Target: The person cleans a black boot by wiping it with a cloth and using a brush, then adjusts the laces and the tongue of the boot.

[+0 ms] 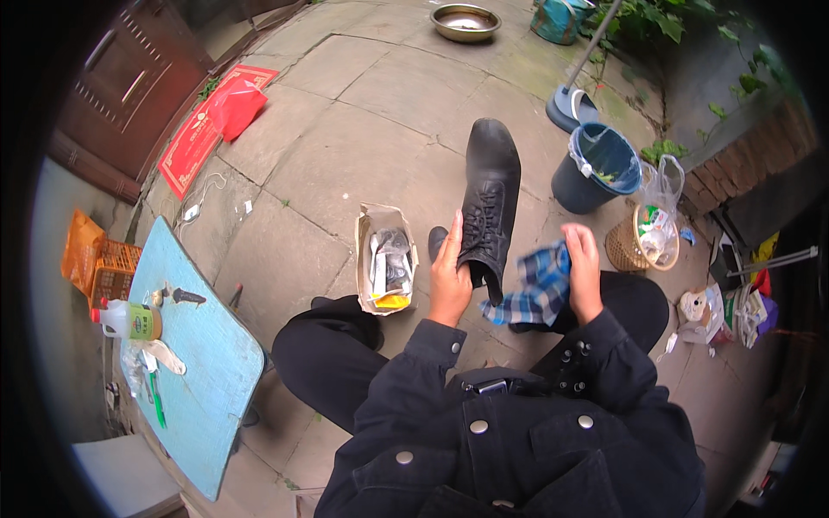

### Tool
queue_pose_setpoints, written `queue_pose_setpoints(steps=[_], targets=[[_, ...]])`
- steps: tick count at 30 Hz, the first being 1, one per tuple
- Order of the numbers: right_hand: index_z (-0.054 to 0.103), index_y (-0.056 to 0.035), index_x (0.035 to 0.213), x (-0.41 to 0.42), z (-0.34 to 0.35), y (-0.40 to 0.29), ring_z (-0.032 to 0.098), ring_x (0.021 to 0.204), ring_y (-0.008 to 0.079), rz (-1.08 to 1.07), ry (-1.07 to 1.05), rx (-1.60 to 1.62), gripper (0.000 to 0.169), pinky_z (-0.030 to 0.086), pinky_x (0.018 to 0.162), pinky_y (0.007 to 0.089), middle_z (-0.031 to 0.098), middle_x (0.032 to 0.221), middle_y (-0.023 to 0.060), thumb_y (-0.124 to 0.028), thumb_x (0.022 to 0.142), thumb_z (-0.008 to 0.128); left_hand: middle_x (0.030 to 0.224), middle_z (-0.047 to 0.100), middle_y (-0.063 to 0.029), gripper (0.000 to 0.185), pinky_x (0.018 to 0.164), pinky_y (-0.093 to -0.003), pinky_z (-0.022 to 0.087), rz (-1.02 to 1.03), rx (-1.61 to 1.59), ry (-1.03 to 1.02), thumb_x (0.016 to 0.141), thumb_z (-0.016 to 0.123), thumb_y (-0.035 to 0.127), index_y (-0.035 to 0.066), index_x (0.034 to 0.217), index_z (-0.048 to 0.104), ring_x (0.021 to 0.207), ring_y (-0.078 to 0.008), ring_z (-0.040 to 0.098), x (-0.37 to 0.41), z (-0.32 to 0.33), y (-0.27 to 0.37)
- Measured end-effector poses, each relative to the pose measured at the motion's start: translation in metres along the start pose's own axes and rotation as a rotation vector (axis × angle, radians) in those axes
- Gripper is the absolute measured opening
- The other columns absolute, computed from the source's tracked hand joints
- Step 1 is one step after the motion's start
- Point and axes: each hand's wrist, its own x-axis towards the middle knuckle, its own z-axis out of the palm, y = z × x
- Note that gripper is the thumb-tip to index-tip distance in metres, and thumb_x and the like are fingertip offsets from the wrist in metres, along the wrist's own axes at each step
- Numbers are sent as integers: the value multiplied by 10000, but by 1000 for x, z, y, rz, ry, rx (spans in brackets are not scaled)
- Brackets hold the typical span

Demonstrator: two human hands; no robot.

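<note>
A black lace-up leather boot (pixel 493 171) is held up by my left hand (pixel 452 275), which grips it near the ankle opening, its toe pointing away from me. To the right of the boot, my right hand (pixel 584 269) holds a blue plaid cloth (pixel 537 285) that hangs down, slightly blurred. Cloth and boot look close together at the boot's opening; whether they touch I cannot tell. Behind my left hand, part of another dark shoe (pixel 438 238) shows. An open cardboard box (pixel 358 256) with small items and a yellow packet inside stands left of the boot.
At the left stands a light-blue table (pixel 214 349) with a plastic jug (pixel 133 322) and a green-handled tool (pixel 157 405). A dark blue bucket (pixel 575 188) and a wicker basket (pixel 625 243) are at the right. Farther off, a metal basin (pixel 466 31) rests on the paving.
</note>
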Motion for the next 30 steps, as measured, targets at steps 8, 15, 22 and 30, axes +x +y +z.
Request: queue_pose_setpoints(steps=[8,15,22,30], targets=[[655,-2,1140,59,14,-26,589,968,108,141,-303,126,519,442,889,257,674,1023,52,-414,839,748,1335,584,-186,662,1058,-326,404,2,-199,-196,711,362,-184,59,1266,626,1244,-283,564,-13,-5,18],[682,24,918,35,24,-33,533,760,85,-201,-60,-90,304,436,708,243,598,800,0,-258,844,766,1117,649,-94,456,1010,-321,433,-66,110,166,738,435,-180,-28,1129,614,1100,-185,603,-10,-3,12],[650,26,897,35,28,-35,531,787,93,-278,75,45,238,432,740,245,586,837,4,-183,853,753,1246,598,-118,416,978,-317,454,-624,-1044,123,1007,520,233,-52,1308,491,1119,-198,588,-24,-1,8],[581,-20,1125,29,37,-15,584,949,199,-395,182,-504,375,451,846,282,583,1108,88,-167,826,753,1390,493,-168,513,1111,-386,373,-648,-1233,-116,918,522,9,-68,1402,368,1283,-256,487,-21,3,7]])
